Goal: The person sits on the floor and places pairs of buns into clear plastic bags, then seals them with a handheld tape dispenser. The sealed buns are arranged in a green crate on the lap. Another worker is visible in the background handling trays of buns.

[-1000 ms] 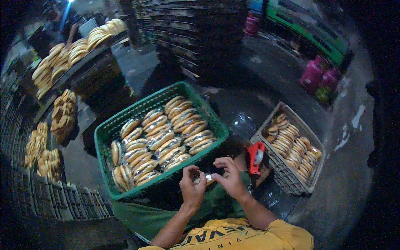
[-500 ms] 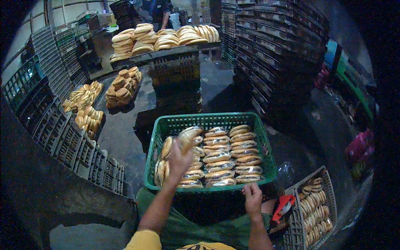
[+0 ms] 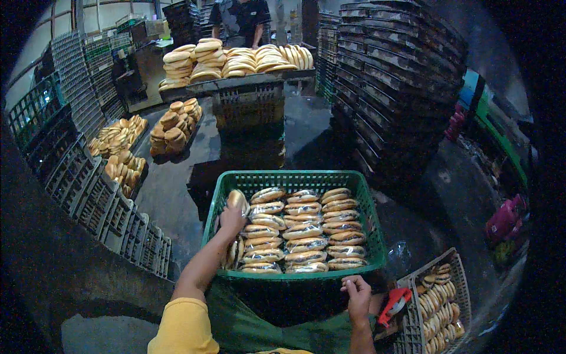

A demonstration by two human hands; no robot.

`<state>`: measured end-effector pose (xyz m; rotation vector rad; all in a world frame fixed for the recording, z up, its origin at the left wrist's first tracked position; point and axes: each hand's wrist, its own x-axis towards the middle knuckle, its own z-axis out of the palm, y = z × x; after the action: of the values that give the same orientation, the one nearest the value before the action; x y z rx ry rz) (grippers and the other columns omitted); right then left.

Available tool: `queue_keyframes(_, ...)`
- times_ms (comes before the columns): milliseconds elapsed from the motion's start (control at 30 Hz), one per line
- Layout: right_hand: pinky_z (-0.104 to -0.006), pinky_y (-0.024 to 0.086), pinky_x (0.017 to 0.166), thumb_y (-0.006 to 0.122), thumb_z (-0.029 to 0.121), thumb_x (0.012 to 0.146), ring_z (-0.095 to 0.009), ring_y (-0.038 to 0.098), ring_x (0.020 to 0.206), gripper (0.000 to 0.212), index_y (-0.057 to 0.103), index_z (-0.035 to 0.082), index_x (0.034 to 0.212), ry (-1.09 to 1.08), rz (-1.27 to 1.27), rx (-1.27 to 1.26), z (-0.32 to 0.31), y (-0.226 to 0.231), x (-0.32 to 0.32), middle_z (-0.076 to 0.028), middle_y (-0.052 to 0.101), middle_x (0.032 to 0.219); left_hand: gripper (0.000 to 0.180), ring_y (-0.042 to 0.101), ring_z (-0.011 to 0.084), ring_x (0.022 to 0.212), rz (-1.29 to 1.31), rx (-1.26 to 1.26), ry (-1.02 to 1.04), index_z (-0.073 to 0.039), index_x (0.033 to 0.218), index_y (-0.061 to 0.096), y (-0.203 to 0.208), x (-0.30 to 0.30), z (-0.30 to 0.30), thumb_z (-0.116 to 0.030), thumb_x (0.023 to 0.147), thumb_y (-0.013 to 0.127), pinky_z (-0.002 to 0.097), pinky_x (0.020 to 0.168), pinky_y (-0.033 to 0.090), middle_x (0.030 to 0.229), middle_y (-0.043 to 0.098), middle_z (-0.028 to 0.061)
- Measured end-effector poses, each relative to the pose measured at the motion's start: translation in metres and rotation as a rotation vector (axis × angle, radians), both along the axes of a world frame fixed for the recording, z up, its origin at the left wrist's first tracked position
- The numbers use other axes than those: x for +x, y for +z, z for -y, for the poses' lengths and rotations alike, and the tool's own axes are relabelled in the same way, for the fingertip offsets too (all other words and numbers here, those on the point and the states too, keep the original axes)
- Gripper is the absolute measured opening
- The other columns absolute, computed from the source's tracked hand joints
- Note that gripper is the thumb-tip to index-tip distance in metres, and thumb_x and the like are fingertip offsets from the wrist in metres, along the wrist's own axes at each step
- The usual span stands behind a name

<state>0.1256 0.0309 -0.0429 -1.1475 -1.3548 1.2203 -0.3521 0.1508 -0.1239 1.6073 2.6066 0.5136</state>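
The crate [image 3: 293, 174] is green with a lattice of holes; inside it, wrapped buns [image 3: 304, 229] are golden tan, many striped dark along the middle (glassy white glints dot them). Right of the crate, a tape dispenser [image 3: 391, 310] is bright red and a basket [image 3: 463, 284] greyish beige; farther right, a cylinder [image 3: 503, 220] is magenta. Beyond the crate, stacked buns [image 3: 239, 62] are pale cream. On its near side, a sleeve [image 3: 184, 325] is plain yellow

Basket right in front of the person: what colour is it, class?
The basket is green, showing best in the head view.
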Motion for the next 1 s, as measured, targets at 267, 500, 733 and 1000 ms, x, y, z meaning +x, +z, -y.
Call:
queue_keyframes(267, -0.0283, 0.052, 0.073, 0.060, 0.005, 0.092, -0.014, 0.062, 0.079, 0.009, 0.065, -0.002, 0.094, 0.065, -0.004, 0.011, 0.011, 0.010, -0.019, -0.008, 0.065, 0.093, 0.055, 0.064, 0.0409, 0.104, -0.103, 0.028, 0.172, -0.002, 0.127, 0.053, 0.061, 0.032, 0.088, -0.032, 0.085, 0.070, 0.0498, 0.082, 0.055, 0.121, 0.057, 0.0242)
queue_keyframes(500, -0.0291, 0.050, 0.078, 0.064, 0.009, 0.091, -0.015, 0.061, 0.083, 0.011, 0.066, -0.002, 0.094, 0.331, -0.005, 0.024, 0.021, 0.007, -0.066, -0.007, 0.066, 0.091, 0.021, 0.066, 0.0347, 0.091, 0.033, 0.182, 0.166, -0.001, 0.085, 0.065, 0.093, 0.050, 0.146, -0.022, 0.086, 0.069, 0.0449, 0.076, 0.055, 0.114, 0.061, 0.0190)
queue_keyframes(733, -0.0306, 0.049, 0.078, 0.052, 0.023, 0.102, -0.016, 0.060, 0.082, 0.027, 0.067, 0.000, 0.105, 0.261, -0.261, -0.199, -0.019, 0.023, -0.145, -0.006, 0.067, 0.095, 0.032, 0.060, 0.0198, 0.109, 1.225, 0.557, -0.236, 0.000, 0.115, 0.053, 0.149, 0.155, 0.187, -0.006, 0.088, 0.070, 0.0313, 0.088, 0.051, 0.123, 0.058, 0.0131)
queue_keyframes(1000, -0.0326, 0.048, 0.072, 0.056, 0.022, 0.101, -0.020, 0.059, 0.075, 0.027, 0.067, -0.003, 0.098, 0.086, 0.065, 0.341, -0.011, 0.042, -0.098, -0.010, 0.063, 0.082, 0.077, 0.054, 0.0236, 0.124, 1.735, 0.530, -0.375, 0.001, 0.146, 0.033, 0.132, 0.223, 0.177, -0.004, 0.083, 0.077, 0.0380, 0.104, 0.047, 0.139, 0.050, 0.0140)
